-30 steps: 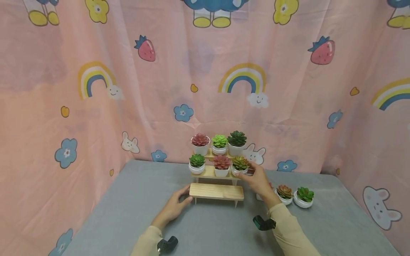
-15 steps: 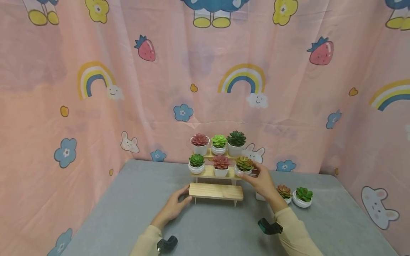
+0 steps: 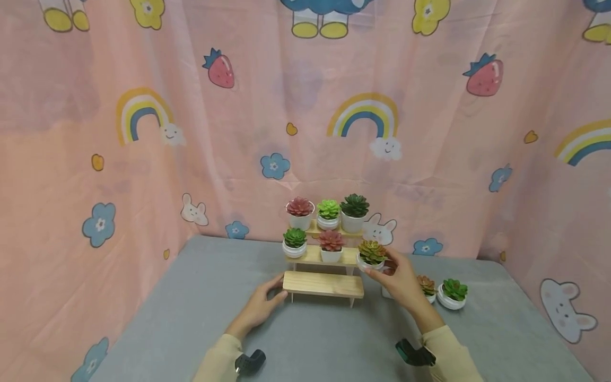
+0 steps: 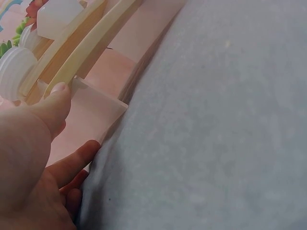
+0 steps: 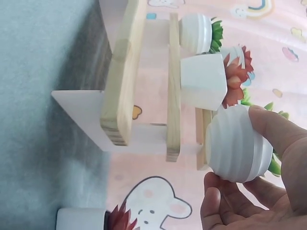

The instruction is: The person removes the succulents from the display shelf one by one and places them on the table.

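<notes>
My right hand (image 3: 402,281) pinches a white ribbed pot (image 5: 235,143) between thumb and fingers. It holds a yellow-green, red-tinged artificial succulent (image 3: 371,251). In the right wrist view the pot is tilted and apart from the middle step, just off its right end. My left hand (image 3: 259,306) grips the left end of the three-tier wooden stand (image 3: 323,285), its thumb (image 4: 58,98) on the lowest board and a finger by the pale side support (image 4: 86,117). On the middle step sit a green succulent (image 3: 294,237) and a red one (image 3: 331,240).
Three potted succulents, red (image 3: 299,206), light green (image 3: 328,208) and dark green (image 3: 355,205), fill the top step. On the grey table (image 3: 191,297) at right stand an orange-brown succulent (image 3: 427,285), a green one (image 3: 455,289) and a partly hidden red one (image 5: 122,219).
My right hand has drawn the yellow-green succulent off the right end of the middle step, rightward and toward me. The left hand stays at the stand's left end.
</notes>
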A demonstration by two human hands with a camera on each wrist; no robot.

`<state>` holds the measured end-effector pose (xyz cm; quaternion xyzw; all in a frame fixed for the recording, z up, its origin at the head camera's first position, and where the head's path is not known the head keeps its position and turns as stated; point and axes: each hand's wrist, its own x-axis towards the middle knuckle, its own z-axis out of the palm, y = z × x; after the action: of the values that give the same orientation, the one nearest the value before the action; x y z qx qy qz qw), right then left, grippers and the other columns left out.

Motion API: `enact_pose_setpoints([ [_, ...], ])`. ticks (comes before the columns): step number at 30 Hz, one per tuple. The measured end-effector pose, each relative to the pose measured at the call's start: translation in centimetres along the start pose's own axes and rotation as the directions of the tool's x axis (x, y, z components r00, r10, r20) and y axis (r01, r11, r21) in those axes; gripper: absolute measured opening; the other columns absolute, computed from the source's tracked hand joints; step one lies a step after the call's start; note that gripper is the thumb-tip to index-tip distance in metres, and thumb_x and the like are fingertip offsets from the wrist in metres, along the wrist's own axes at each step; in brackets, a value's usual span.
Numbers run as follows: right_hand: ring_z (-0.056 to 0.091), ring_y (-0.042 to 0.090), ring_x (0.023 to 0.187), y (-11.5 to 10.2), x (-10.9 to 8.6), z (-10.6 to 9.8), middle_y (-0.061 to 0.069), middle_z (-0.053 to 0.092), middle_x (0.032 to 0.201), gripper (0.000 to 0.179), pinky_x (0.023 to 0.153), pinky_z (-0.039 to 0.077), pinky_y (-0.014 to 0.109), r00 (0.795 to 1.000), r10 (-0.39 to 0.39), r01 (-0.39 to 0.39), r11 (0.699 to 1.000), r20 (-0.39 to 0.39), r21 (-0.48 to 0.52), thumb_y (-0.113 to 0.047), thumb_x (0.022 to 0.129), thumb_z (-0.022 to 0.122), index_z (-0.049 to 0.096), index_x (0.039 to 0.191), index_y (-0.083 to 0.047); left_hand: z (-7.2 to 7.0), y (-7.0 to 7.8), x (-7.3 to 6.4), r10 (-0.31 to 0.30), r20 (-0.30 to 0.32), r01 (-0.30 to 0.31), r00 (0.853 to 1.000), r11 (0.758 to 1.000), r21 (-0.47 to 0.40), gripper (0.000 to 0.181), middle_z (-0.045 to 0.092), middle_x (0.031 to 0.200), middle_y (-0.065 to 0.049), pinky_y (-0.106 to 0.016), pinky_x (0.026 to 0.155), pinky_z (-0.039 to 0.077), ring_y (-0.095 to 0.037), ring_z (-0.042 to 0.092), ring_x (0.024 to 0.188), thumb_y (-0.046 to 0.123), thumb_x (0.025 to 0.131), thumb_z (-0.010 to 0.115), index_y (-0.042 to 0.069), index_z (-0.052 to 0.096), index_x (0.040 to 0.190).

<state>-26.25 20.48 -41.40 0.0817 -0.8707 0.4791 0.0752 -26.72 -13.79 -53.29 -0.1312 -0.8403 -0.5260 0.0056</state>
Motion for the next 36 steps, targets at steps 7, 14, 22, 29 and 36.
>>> enact_pose_setpoints([
  [7, 0.061, 0.019, 0.093, 0.5, -1.5, -0.6, 0.025, 0.06, 0.13, 0.078, 0.068, 0.052, 0.019, 1.0, 0.029, -0.029, 0.999, 0.003, -0.028, -0.024, 0.09, 0.078, 0.038, 0.153, 0.001, 0.2, -0.2, 0.1, 0.012, 0.007, -0.012, 1.0, 1.0, 0.008, 0.058, 0.061, 0.141, -0.019, -0.068, 0.121, 0.022, -0.043, 0.043, 0.144, 0.029, 0.101, 0.062, 0.011, 0.045, 0.153],
  [14, 0.057, 0.007, 0.078, 1.5, -2.5, -1.0, 0.024, 0.064, 0.116, 0.077, 0.062, 0.053, 0.023, 1.0, 0.021, -0.021, 1.0, 0.001, -0.012, -0.019, 0.089, 0.079, 0.04, 0.151, 0.005, 0.4, -0.3, 0.1, 0.007, 0.007, -0.007, 1.0, 1.0, 0.011, 0.058, 0.061, 0.14, -0.018, -0.068, 0.12, 0.024, -0.043, 0.044, 0.143, 0.031, 0.101, 0.062, 0.013, 0.045, 0.153],
  [22, 0.064, 0.033, 0.105, 2.8, -3.6, -1.6, 0.034, 0.054, 0.138, 0.079, 0.083, 0.057, 0.036, 0.999, 0.034, -0.033, 0.994, 0.002, -0.106, -0.022, 0.087, 0.081, 0.041, 0.147, 0.011, 0.6, -0.2, 0.2, -0.001, 0.011, 0.001, 1.0, 1.0, 0.016, 0.059, 0.06, 0.142, -0.018, -0.069, 0.119, 0.025, -0.044, 0.044, 0.143, 0.033, 0.101, 0.062, 0.014, 0.044, 0.154],
  [29, 0.065, 0.031, 0.106, 3.5, -4.2, -2.4, 0.032, 0.056, 0.138, 0.078, 0.08, 0.058, 0.029, 0.999, 0.035, -0.034, 0.992, 0.006, -0.118, -0.024, 0.086, 0.082, 0.043, 0.147, 0.009, 0.6, -0.2, 0.3, 0.004, 0.023, -0.004, 1.0, 1.0, 0.014, 0.06, 0.061, 0.141, -0.017, -0.068, 0.12, 0.024, -0.043, 0.044, 0.143, 0.035, 0.101, 0.061, 0.015, 0.044, 0.154],
  [36, 0.062, 0.043, 0.118, 4.0, -4.3, -2.7, 0.034, 0.053, 0.14, 0.078, 0.091, 0.059, 0.041, 0.998, 0.041, -0.037, 0.995, 0.043, -0.096, -0.023, 0.087, 0.081, 0.042, 0.146, 0.011, 0.1, -0.1, 0.1, 0.009, 0.005, -0.009, 1.0, 1.0, -0.018, 0.059, 0.06, 0.141, -0.02, -0.07, 0.119, 0.023, -0.045, 0.042, 0.143, 0.029, 0.101, 0.062, 0.01, 0.044, 0.154],
])
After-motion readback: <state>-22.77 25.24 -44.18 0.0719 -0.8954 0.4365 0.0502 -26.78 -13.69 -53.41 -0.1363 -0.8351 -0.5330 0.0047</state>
